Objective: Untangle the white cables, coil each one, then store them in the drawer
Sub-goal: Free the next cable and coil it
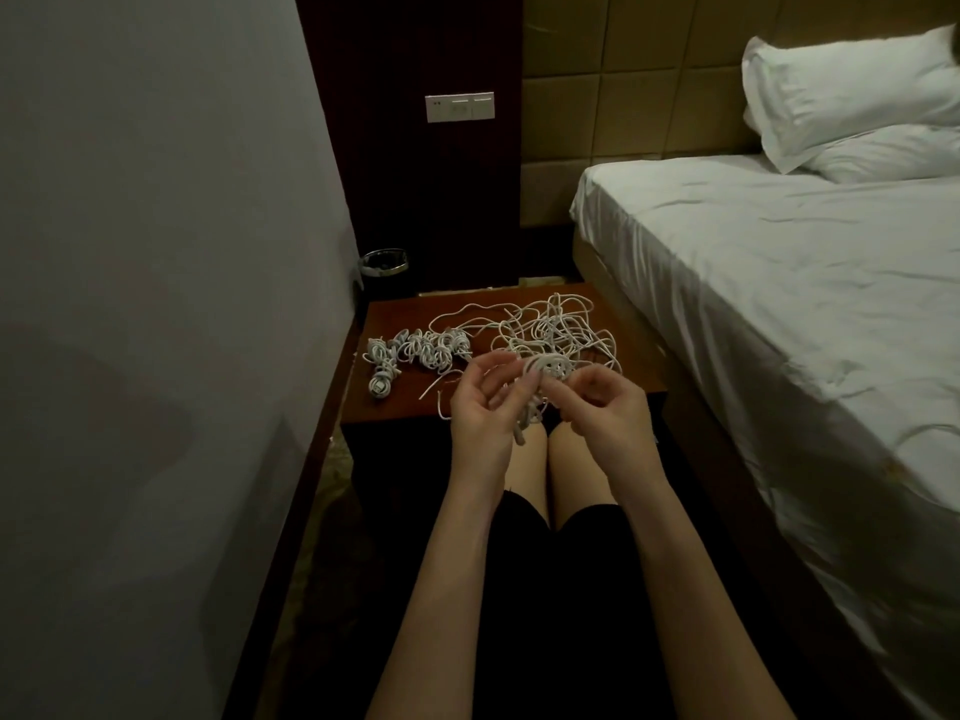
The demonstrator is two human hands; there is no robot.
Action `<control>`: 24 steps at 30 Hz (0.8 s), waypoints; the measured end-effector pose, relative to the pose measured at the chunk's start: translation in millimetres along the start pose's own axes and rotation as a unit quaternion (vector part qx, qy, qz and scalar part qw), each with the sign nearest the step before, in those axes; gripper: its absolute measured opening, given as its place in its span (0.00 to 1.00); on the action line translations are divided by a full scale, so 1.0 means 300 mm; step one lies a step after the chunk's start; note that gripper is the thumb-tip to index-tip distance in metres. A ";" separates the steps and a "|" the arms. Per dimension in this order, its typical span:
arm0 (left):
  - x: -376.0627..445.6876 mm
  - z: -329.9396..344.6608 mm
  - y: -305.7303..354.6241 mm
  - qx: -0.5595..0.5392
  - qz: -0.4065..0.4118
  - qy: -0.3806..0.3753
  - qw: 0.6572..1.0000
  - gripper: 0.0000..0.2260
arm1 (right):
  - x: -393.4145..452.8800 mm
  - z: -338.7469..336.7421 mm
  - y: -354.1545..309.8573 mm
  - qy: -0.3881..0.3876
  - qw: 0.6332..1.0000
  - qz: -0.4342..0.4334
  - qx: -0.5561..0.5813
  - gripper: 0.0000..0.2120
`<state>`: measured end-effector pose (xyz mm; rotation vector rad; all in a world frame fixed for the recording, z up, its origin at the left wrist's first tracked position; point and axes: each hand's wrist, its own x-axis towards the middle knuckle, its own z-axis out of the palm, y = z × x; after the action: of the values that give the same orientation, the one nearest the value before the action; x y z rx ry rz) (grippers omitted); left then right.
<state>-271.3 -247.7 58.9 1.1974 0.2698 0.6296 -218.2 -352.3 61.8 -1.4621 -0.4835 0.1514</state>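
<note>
A loose tangle of white cables [558, 330] lies on the right half of a dark wooden nightstand [405, 407]. Several coiled white cables [415, 350] lie in a row on its left half. Above the near edge, both hands work on one partly wound white cable [545, 367]. My left hand [480, 407] holds the coil with curled fingers. My right hand [597, 402] pinches a strand of the same cable close to the coil. A free end hangs down between the hands. No drawer is visible.
A grey wall [156, 304] stands close on the left. A bed with a white sheet [779, 304] and pillows [852, 96] fills the right. A small bin [384, 265] sits behind the nightstand below a wall switch panel [460, 107]. My knees [550, 459] are under the hands.
</note>
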 end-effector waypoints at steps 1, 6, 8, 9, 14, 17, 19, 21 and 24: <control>0.000 0.003 -0.002 0.000 -0.004 -0.001 1.000 0.09 | 0.001 0.000 0.002 0.011 1.000 -0.001 0.009 0.10; -0.013 0.021 -0.008 -0.022 -0.020 -0.032 0.999 0.12 | 0.003 -0.002 0.023 0.044 0.998 0.026 0.034 0.13; -0.020 0.027 -0.013 -0.047 -0.045 -0.052 0.997 0.15 | 0.002 -0.002 0.028 0.058 0.996 0.041 0.051 0.15; -0.023 0.030 -0.018 -0.061 -0.061 -0.055 0.995 0.16 | 0.003 -0.003 0.027 0.064 0.995 0.047 0.060 0.15; -0.001 0.016 -0.027 -0.073 -0.077 -0.006 0.994 0.17 | 0.010 -0.039 0.020 -0.007 0.991 0.081 0.102 0.12; -0.004 0.017 -0.028 -0.073 -0.090 -0.008 0.993 0.23 | 0.008 -0.035 0.025 0.001 0.997 0.059 0.058 0.12; -0.013 0.028 -0.035 -0.072 -0.099 -0.023 0.992 0.22 | 0.006 -0.019 0.025 0.028 0.997 0.048 0.054 0.11; -0.017 0.037 -0.041 -0.065 -0.100 -0.027 0.993 0.19 | 0.010 -0.009 0.028 0.057 0.995 0.057 0.058 0.12; -0.012 0.035 -0.041 -0.082 -0.107 -0.017 0.991 0.12 | 0.011 -0.001 0.038 0.088 0.991 0.072 0.067 0.13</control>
<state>-265.0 -260.9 50.9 1.0036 0.3076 0.4352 -213.0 -349.9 51.4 -1.3645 -0.2213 0.1647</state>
